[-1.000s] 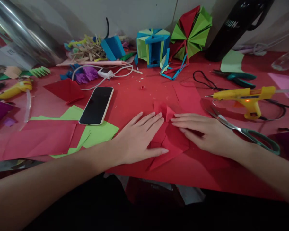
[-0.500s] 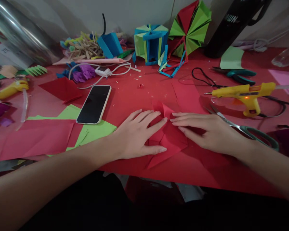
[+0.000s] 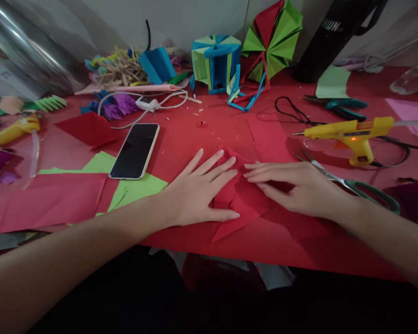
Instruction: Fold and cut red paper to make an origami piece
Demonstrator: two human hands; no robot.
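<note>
A folded red paper [image 3: 245, 204] lies on the red tabletop [image 3: 181, 239] in front of me. My left hand [image 3: 200, 192] rests flat on its left part, palm down, fingers spread. My right hand [image 3: 292, 188] is at the paper's right side, its fingers stretched leftward with fingertips touching the paper near the upper middle and the thumb a little apart below. Parts of the paper are hidden under both hands. Another folded red piece [image 3: 87, 130] sits at the left, behind the phone [image 3: 135, 150].
At the right are a yellow glue gun [image 3: 351, 134] with its light on, scissors [image 3: 362, 190] and pliers [image 3: 341, 106]. Green sheets [image 3: 139, 190] and red sheets [image 3: 55, 199] lie left. Paper models [image 3: 218, 65] and a black bottle [image 3: 334, 39] stand at the back.
My left hand's fingers have spread wider, the index and middle fingers reaching further forward. My right hand stays nearly in place at the paper. The whole view has shifted slightly.
</note>
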